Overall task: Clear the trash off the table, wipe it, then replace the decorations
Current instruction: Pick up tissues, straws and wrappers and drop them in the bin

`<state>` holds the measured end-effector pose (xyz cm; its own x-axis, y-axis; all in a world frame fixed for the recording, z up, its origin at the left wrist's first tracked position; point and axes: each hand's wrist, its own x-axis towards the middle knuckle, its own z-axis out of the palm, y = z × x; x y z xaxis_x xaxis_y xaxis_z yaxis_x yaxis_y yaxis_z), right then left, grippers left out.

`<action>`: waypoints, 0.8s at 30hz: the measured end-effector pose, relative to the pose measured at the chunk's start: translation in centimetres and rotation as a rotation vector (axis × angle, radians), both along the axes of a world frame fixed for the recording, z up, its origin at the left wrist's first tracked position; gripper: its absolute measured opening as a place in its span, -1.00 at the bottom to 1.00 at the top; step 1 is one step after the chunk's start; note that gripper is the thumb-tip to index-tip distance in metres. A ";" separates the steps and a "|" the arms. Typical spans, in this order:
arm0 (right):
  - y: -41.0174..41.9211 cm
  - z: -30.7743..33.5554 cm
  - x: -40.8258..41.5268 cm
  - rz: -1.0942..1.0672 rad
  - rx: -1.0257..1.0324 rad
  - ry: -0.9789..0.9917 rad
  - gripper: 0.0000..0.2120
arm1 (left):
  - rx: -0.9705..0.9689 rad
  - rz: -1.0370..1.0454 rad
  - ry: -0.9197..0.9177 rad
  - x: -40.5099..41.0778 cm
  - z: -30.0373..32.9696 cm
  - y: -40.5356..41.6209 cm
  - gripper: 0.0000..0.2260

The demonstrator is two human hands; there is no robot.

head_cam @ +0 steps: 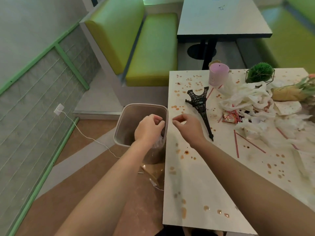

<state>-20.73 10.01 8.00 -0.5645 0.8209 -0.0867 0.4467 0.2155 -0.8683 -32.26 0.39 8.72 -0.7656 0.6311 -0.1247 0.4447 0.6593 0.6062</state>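
Both hands hang with fingers loosely curled and hold nothing. The left hand is over the open trash bin, with crumpled white paper inside just beneath it. The right hand hovers at the stained table's edge, close beside the left. Just right of it lies a toppled Eiffel Tower model; farther right, crumpled napkins, a red snack wrapper and red straws.

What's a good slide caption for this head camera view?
Both hands hover over the trash bin beside a stained table strewn with napkins.
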 end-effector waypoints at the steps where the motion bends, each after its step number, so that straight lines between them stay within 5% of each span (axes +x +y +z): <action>1: 0.6 0.0 0.9 -0.020 -0.012 0.003 -0.92 | 0.039 -0.027 -0.011 0.8 0.3 0.8 -0.81; 12: 7.6 -2.4 12.6 -0.264 -0.072 -0.095 -0.94 | -0.010 -0.273 -0.117 10.8 -1.1 9.3 -0.84; 24: 13.9 -7.3 23.2 -0.298 -0.082 -0.486 -0.88 | -0.299 -0.332 -0.184 19.7 -7.1 14.6 -0.76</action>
